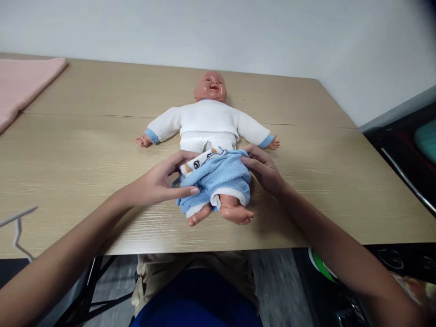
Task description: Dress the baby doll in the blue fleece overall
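A baby doll [210, 87] lies on its back on the wooden table [81, 150], head away from me, arms spread. It wears a white top [208, 121] with blue cuffs and light blue terry pants [218, 179]. My left hand [160, 181] grips the pants at the doll's hip on the left side, thumb lying across the blue cloth. My right hand [264, 168] holds the waistband on the other side. A white patterned waistband piece [200, 161] shows between my hands. The doll's bare feet [235, 213] point toward me.
A pink cloth [23, 84] lies at the table's far left corner. A white wire shape [17, 227] sits at the left front edge. Dark equipment and a teal object [425, 141] stand right of the table. A green and white item [320, 268] is below the table edge.
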A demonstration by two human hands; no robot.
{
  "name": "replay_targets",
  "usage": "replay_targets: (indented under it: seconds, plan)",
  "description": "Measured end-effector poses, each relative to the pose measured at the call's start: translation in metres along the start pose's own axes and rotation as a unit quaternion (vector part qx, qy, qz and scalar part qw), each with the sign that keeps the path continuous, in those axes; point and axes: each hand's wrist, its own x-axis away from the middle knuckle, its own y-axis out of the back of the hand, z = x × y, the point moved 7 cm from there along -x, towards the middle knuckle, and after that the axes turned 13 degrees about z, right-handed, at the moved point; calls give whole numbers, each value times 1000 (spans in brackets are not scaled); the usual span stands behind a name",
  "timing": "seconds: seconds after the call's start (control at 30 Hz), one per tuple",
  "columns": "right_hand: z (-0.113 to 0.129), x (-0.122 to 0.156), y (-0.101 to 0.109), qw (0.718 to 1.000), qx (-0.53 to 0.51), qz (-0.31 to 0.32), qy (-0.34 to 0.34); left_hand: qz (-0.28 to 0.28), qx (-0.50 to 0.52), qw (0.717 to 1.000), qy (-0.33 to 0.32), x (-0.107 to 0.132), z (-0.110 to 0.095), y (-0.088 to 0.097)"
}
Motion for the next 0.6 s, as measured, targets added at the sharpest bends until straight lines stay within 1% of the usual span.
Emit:
replay_targets:
  seconds: [0.1, 0.2, 0.27, 0.33, 0.37, 0.47, 0.53, 0.6]
  plan:
    - [-12, 3, -6, 1000, -10, -5, -8, -36, 60, 997, 21, 15, 25, 2]
    - [-13, 7, -11, 1000, 2, 19, 7, -30, 98, 994, 36, 17, 43, -3]
    - [-7, 7, -12, 998, 38, 35, 31, -27, 101, 994, 32, 14, 45, -4]
    - [0, 6, -12, 996, 67, 40, 48, -45, 97, 994, 16, 12, 42, -2]
    - [2, 6, -11, 996, 65, 36, 49, -58, 92, 994, 7, 11, 41, 0]
    - [1, 6, -11, 999, -2, 19, 28, -84, 87, 993, 3, 11, 41, 2]
    - [-4, 6, -12, 998, -62, 3, 10, -87, 127, 988, 15, 11, 48, 0]
    - [-14, 7, -13, 993, -120, -16, -13, -70, 189, 979, 27, 9, 54, -4]
